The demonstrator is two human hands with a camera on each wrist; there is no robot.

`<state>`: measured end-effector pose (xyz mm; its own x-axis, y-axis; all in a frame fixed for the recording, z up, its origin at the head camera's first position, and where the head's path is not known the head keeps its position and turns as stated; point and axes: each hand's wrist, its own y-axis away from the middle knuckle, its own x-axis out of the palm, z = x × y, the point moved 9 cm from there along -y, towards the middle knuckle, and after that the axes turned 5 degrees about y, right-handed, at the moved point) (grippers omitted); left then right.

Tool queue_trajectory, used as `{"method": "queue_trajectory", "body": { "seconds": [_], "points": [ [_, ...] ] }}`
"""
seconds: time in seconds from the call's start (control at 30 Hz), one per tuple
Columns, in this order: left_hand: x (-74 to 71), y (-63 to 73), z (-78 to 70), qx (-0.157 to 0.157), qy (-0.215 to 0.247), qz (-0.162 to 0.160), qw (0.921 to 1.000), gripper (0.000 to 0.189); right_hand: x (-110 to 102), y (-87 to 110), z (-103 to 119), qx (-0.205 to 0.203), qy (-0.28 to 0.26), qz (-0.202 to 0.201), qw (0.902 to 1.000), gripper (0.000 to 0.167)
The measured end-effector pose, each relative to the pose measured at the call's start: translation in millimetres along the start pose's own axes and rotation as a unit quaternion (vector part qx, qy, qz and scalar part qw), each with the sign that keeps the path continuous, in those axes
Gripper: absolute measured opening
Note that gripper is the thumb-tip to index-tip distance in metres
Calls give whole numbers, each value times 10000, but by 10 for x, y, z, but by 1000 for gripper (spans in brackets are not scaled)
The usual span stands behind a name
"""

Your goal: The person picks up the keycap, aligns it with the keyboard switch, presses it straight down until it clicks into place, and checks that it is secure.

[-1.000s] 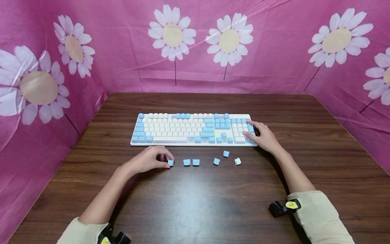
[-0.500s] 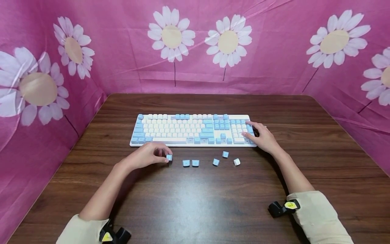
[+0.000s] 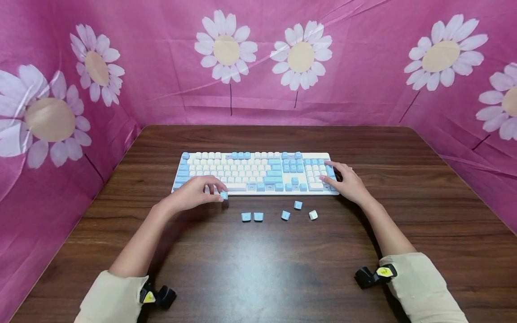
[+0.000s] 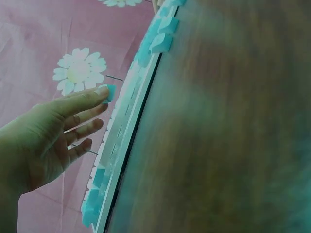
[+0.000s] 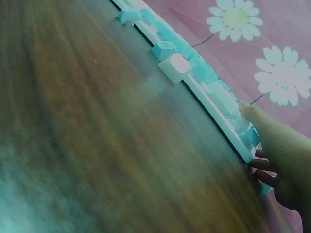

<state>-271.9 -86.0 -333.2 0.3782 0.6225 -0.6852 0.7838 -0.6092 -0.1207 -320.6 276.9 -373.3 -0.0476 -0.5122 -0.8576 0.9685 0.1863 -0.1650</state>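
Note:
My left hand [image 3: 195,193] pinches a light blue keycap [image 3: 224,195] between thumb and fingertip at the keyboard's front edge. In the left wrist view the keycap [image 4: 111,93] sticks out past the thumb tip, and the other fingers are spread loosely. A white and blue keyboard [image 3: 242,193] lies across the table, its front-row left part hidden behind the left hand in the head view. My right hand [image 3: 350,184] grips the keyboard's right end, thumb on the number pad. In the right wrist view that hand's fingers curl by the keyboard's side [image 5: 245,154].
Two blue keycaps, one [image 3: 246,217] beside the other [image 3: 258,217], lie in front of the keyboard. Farther right are two more blue keycaps [image 3: 285,216] and a white keycap [image 3: 313,215]. Pink flowered cloth [image 3: 262,101] hangs behind the wooden table [image 3: 258,260].
My left hand has lifted the blue keycap off the table and carried it away from me to the keyboard's front edge. The right hand keeps its place on the keyboard.

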Motion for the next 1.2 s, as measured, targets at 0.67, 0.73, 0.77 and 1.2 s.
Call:
{"method": "queue_trajectory", "body": {
  "seconds": [0.67, 0.73, 0.77, 1.2],
  "points": [
    [-268, -285, -66, 250, -435, -233, 9985, 20, -2, 5, 10, 45, 45, 29, 10000, 63],
    [-292, -319, -63, 197, -418, -236, 9987, 20, -3, 8, 13, 47, 49, 25, 10000, 63],
    [-304, -336, -62, 172, -423, -240, 9987, 21, -5, 10, 15, 47, 44, 23, 10000, 63],
    [-421, -526, 30, 107, -438, -317, 9985, 23, 9, 0, -13, 41, 97, 22, 9999, 65]
  ]
}}
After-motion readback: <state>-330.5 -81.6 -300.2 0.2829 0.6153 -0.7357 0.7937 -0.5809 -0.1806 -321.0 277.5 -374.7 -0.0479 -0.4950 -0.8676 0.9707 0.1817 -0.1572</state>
